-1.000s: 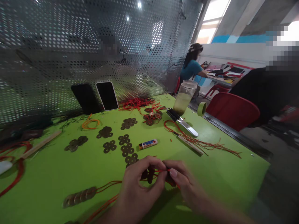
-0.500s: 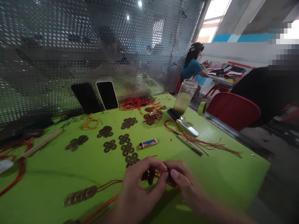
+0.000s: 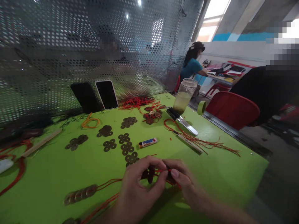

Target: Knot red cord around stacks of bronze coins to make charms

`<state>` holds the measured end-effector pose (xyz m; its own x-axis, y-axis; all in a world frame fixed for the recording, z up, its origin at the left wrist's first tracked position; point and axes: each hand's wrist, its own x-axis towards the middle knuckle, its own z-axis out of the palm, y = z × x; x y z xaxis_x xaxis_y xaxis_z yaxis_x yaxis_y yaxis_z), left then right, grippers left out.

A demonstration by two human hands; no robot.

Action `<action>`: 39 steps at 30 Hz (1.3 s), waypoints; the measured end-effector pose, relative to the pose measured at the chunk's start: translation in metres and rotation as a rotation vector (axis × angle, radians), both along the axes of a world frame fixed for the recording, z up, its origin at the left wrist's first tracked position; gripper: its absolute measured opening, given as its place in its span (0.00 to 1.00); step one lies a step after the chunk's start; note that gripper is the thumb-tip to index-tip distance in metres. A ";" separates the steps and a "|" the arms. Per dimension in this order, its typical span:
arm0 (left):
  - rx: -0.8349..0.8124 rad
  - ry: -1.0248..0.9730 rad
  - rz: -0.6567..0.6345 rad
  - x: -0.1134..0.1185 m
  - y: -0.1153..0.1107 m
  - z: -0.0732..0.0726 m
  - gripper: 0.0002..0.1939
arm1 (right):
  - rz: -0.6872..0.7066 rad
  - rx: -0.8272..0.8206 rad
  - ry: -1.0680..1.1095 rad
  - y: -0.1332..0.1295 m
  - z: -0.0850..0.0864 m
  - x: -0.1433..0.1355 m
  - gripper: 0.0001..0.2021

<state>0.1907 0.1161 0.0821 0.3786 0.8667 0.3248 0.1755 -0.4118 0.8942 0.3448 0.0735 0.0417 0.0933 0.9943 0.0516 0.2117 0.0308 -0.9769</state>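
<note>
My left hand (image 3: 140,183) pinches a red cord (image 3: 161,170) between thumb and forefinger, low in the middle of the view. Close against it, my right hand (image 3: 184,180) has thumb and fingers closed on the same red cord. Dark coins hang partly hidden behind the fingers of my left hand. Left of the hands, a row of overlapping coins (image 3: 80,194) with red cords lies on the green table (image 3: 46,174). Coin clusters (image 3: 126,148) lie just beyond my left hand, near a lighter (image 3: 148,143).
A phone (image 3: 106,95) leans on the perforated metal screen (image 3: 77,46). A jar (image 3: 184,96), a brush (image 3: 182,120), a pen-like tool (image 3: 189,143) and orange-red cords (image 3: 210,144) are at the right. A red chair (image 3: 233,109) and people are beyond the table.
Both hands hold nearly the same pose, with only slight finger movement at the cord. The whole view has shifted very slightly.
</note>
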 end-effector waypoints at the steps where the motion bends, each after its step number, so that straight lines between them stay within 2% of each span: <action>1: 0.003 0.004 0.002 0.000 0.000 0.000 0.03 | 0.013 0.013 0.001 0.000 0.001 0.000 0.29; 9: 0.064 0.041 0.021 -0.002 0.001 -0.003 0.04 | 0.070 0.056 -0.035 0.002 0.004 -0.003 0.31; 21: 0.060 0.036 -0.004 -0.005 0.001 -0.003 0.04 | -0.003 0.017 0.016 0.002 0.005 -0.003 0.28; 24: 0.055 0.044 0.002 -0.004 0.002 -0.005 0.03 | 0.089 0.056 0.120 0.005 0.008 -0.005 0.25; 26: 0.055 0.049 0.014 -0.002 0.003 -0.005 0.03 | 0.188 0.126 0.215 0.008 0.009 -0.006 0.23; 28: 0.062 0.046 0.019 -0.002 0.004 -0.006 0.03 | 0.227 0.205 0.270 0.010 0.010 -0.006 0.19; 33: 0.037 0.050 0.012 -0.002 0.004 -0.008 0.03 | 0.179 0.227 0.151 0.009 0.013 -0.004 0.03; 39: 0.046 0.045 0.026 -0.002 0.005 -0.007 0.03 | 0.087 0.337 0.007 0.007 0.020 -0.005 0.08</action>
